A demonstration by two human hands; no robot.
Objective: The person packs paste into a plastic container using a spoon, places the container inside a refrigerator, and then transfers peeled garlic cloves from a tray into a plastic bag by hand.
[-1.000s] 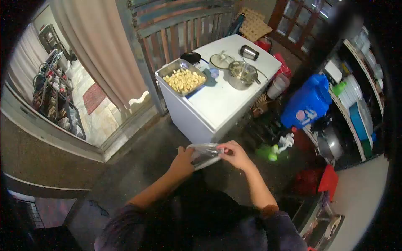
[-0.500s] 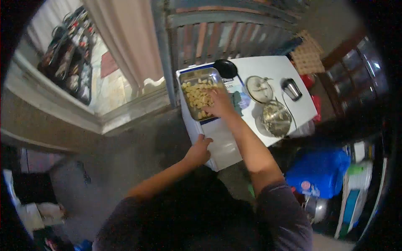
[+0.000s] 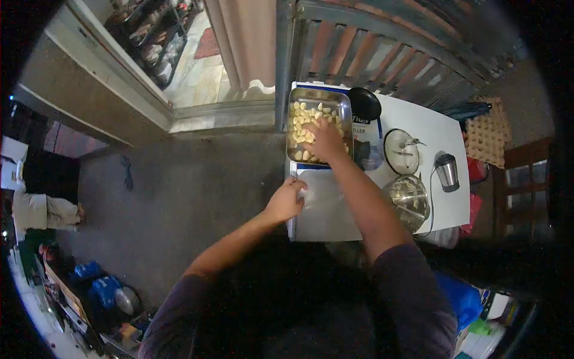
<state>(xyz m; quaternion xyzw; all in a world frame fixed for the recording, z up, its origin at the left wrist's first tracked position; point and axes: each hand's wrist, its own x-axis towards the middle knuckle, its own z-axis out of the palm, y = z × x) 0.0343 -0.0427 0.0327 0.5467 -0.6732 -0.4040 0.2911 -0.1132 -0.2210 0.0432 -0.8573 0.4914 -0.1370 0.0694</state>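
A rectangular metal tray (image 3: pixel 343 103) stands at the far left of the white table (image 3: pixel 418 116). Pale yellow pieces that look like peeled garlic cloves (image 3: pixel 308 116) are spread over its bottom. My right hand (image 3: pixel 327 142) reaches into the tray, fingers apart and touching the cloves; part of them is hidden under the palm. At the table's left edge, nearer to me, my left hand (image 3: pixel 287 200) curls its fingers over the edge, beside a greyish see-through sheet (image 3: pixel 329 209).
Right of the tray are a black round dish (image 3: pixel 364 104), a clear lid-like piece (image 3: pixel 402 151), a blender-like container (image 3: pixel 409 203) and a steel cup (image 3: pixel 446 172) with a cord. A slatted gate (image 3: pixel 371 60) stands behind the table. Beyond a doorway is a shelf rack (image 3: pixel 161 42).
The view has turned, so the table appears further right and straighter. My right hand stays among the cloves in the tray, and my left hand keeps to the table's left edge.
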